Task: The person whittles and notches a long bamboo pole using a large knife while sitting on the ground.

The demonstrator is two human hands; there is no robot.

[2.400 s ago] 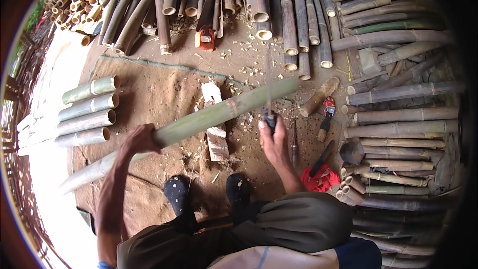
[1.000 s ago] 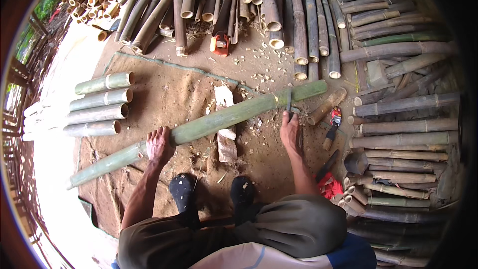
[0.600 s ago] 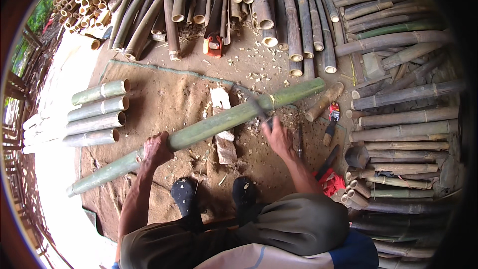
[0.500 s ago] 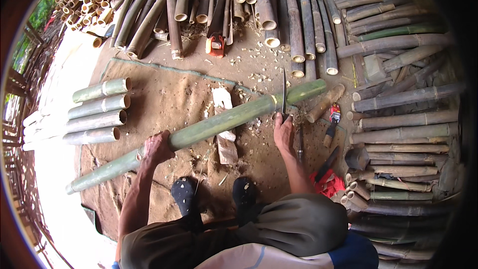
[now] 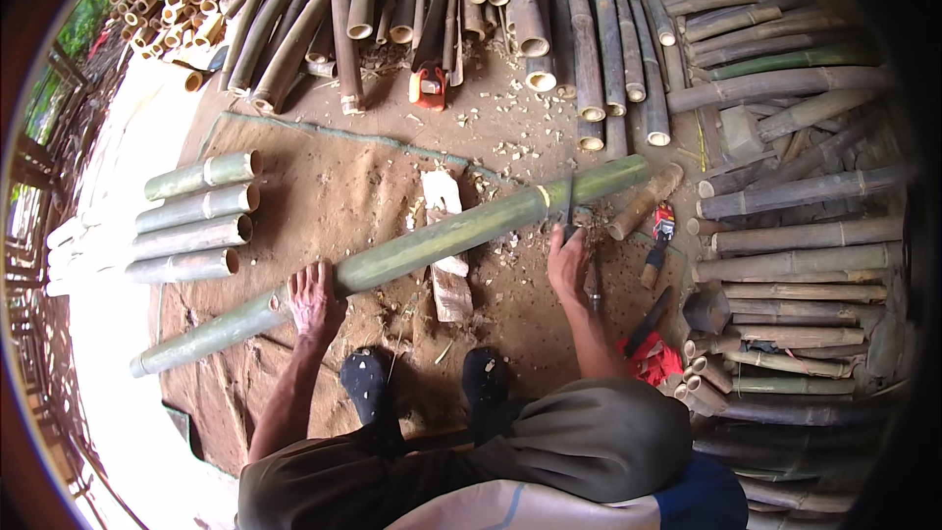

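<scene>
Under the left fingers [image 5: 312, 280], smooth, faintly glossy green bamboo [image 5: 432, 238]; in the right fingers [image 5: 560, 239], a knife [image 5: 568, 191] bladed in dull, dark metal. Between both, rough pale wood [image 5: 451, 296] on a matt, wrinkled brown cloth mat [image 5: 319, 191].

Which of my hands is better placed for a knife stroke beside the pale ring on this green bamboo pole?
Probably your right hand: it holds the knife, its blade across the green bamboo pole just right of the pale ring. Your left hand holds the pole farther left.
</scene>
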